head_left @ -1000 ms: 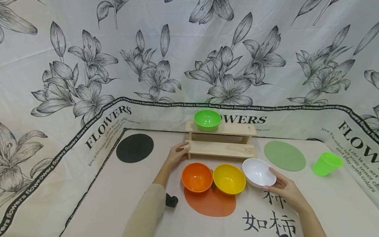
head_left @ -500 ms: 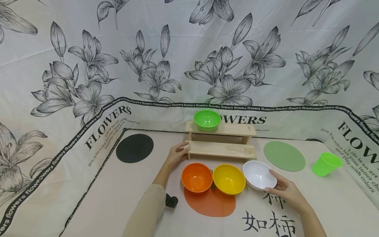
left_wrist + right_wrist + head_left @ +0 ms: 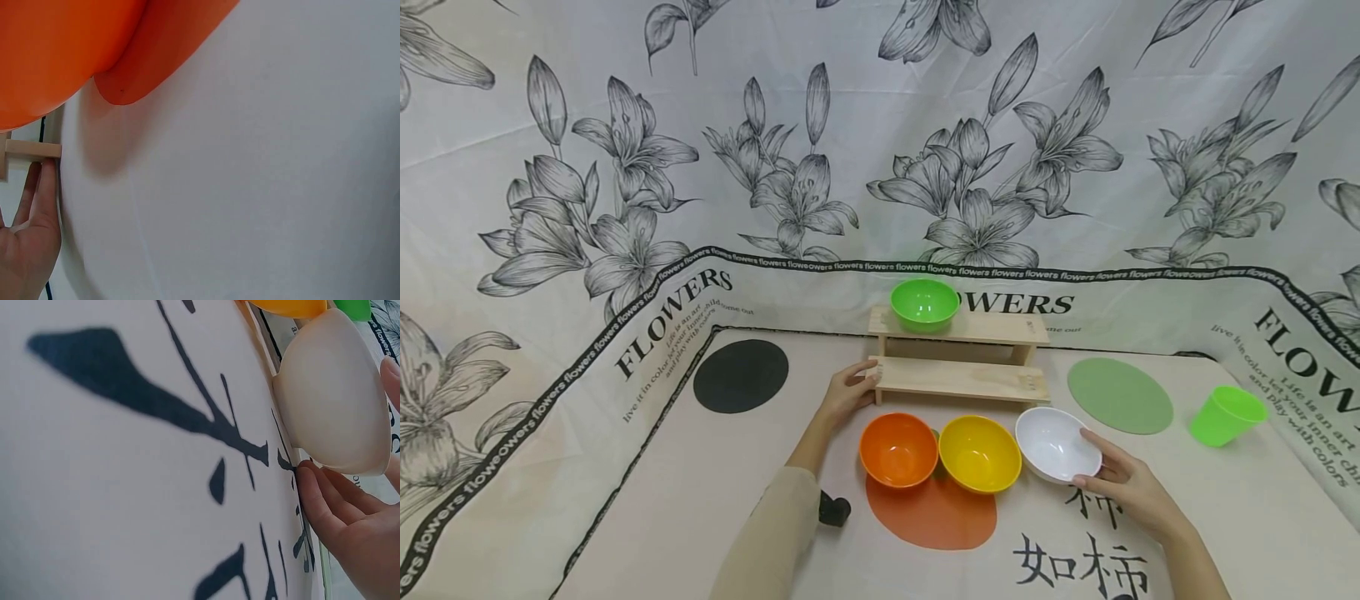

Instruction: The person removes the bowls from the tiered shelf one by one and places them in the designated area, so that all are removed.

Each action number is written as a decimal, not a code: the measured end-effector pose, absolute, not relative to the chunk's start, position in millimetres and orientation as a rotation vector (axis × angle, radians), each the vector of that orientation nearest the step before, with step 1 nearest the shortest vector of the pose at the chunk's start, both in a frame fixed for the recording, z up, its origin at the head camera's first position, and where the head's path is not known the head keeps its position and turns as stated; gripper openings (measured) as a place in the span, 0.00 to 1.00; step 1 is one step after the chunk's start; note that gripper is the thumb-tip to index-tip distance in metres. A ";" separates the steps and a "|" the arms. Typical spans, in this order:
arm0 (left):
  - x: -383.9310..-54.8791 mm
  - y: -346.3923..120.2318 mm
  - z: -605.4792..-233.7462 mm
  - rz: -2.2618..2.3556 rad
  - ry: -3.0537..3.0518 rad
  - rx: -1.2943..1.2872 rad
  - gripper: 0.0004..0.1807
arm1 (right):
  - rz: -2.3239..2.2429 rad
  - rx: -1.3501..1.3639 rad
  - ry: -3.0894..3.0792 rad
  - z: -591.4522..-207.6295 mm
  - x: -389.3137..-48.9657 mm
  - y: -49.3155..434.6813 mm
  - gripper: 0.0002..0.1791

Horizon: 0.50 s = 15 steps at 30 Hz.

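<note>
From here, the bare right hand [image 3: 1127, 486] hides a bit of the smooth white bowl [image 3: 1054, 444] at its rim! The glossy orange bowl [image 3: 898, 450] masks part of a flat orange patch [image 3: 934, 523], and the bright green bowl [image 3: 925, 306] blocks the start of the black lettering [image 3: 1019, 302].

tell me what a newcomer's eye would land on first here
Likely the orange bowl, yellow bowl and white bowl, lined up in front of the wooden stand, the white one held at its rim by the right hand. Next, perhaps, the green bowl on the stand's upper shelf, toward its left end.
</note>
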State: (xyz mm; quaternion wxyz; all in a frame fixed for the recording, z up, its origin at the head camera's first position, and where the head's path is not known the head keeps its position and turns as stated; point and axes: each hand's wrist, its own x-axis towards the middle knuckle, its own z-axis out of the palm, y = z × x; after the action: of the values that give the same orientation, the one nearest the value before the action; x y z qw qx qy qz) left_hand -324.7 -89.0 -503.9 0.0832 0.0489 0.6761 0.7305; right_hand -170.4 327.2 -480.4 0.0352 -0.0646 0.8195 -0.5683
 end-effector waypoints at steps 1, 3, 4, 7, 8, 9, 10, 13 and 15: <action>-324.7 -88.9 -503.9 2.181 2.019 0.146 0.23 | -1.740 -0.202 2.524 -480.3 -170.6 327.7 0.43; -324.9 -88.8 -504.0 2.184 2.016 0.144 0.23 | -1.735 -0.216 2.533 -479.9 -170.6 328.5 0.42; -324.9 -88.8 -504.0 2.183 2.018 0.143 0.23 | -1.713 -0.213 2.558 -479.2 -170.6 329.0 0.41; -324.7 -88.7 -503.7 2.185 2.016 0.140 0.23 | -1.629 -0.194 2.657 -474.7 -171.2 331.0 0.39; -324.6 -88.7 -503.5 2.186 2.012 0.139 0.23 | -1.609 -0.184 2.690 -472.4 -171.5 331.5 0.38; -324.4 -88.7 -503.3 2.186 2.013 0.139 0.23 | -1.583 -0.173 2.731 -469.7 -172.4 332.2 0.38; -324.3 -88.8 -503.2 2.186 2.012 0.138 0.23 | -1.567 -0.161 2.766 -466.7 -173.4 332.7 0.38; -324.5 -89.0 -503.3 2.186 2.009 0.133 0.23 | -1.592 -0.191 2.822 -457.9 -177.4 333.8 0.36; -324.6 -89.0 -503.1 2.185 2.008 0.129 0.23 | -1.614 -0.215 2.850 -453.4 -181.6 334.0 0.35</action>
State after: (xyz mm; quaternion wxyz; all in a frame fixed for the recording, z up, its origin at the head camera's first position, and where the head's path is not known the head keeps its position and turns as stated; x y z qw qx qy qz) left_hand -324.6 -89.0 -503.1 0.0853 0.0432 0.6736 0.7329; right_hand -181.6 334.0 -453.4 -0.0702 -0.0653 0.8661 -0.4905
